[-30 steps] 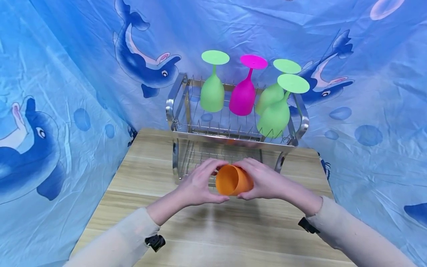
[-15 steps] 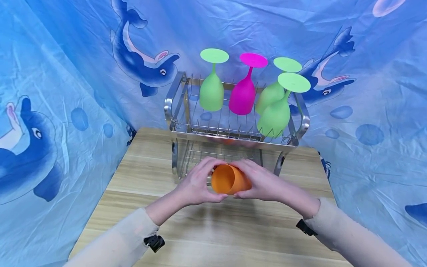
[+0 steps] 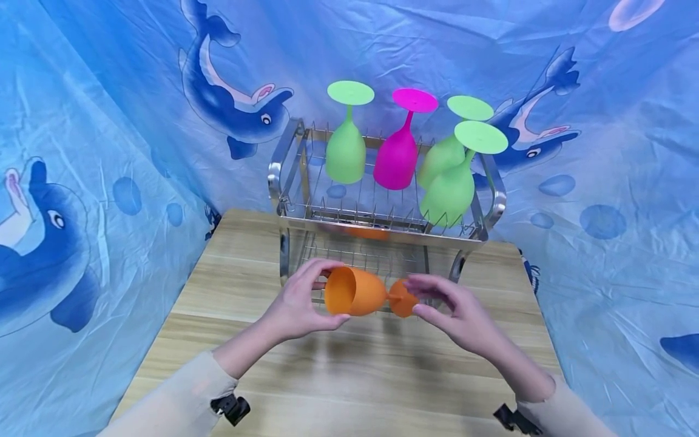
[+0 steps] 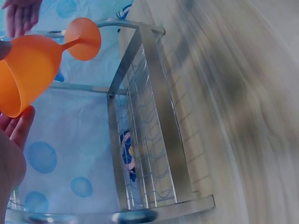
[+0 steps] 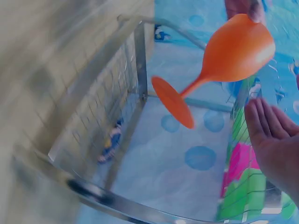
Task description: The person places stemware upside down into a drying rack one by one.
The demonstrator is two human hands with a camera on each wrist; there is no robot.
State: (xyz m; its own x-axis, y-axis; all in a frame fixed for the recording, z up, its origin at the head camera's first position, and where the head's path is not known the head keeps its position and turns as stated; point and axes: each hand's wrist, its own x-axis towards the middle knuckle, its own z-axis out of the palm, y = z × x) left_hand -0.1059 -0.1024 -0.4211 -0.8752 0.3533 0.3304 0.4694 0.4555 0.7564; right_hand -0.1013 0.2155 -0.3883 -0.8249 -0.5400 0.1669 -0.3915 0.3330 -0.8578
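My left hand (image 3: 297,306) grips an orange plastic goblet (image 3: 368,292) by its bowl near the rim. The goblet lies sideways in the air in front of the rack, its mouth to the left and its foot to the right. Beside the foot is my right hand (image 3: 459,312), fingers extended and slightly bent. In the right wrist view, a gap shows between the right hand (image 5: 275,144) and the goblet (image 5: 236,51). From the left wrist view, the left fingers (image 4: 23,126) and thumb hold opposite sides of the bowl.
Behind the hands stands a two-tier metal dish rack (image 3: 382,233) on a wooden table (image 3: 240,267). Upside down on its top tier are a pink goblet (image 3: 397,159), a green goblet (image 3: 346,152) and two more green goblets at right. A blue dolphin-print curtain (image 3: 338,36) surrounds the table.
Both hands held the orange goblet around its bowl. Now my right hand has let go and moved right, while my left hand has carried the goblet left, uncovering its stem and foot.
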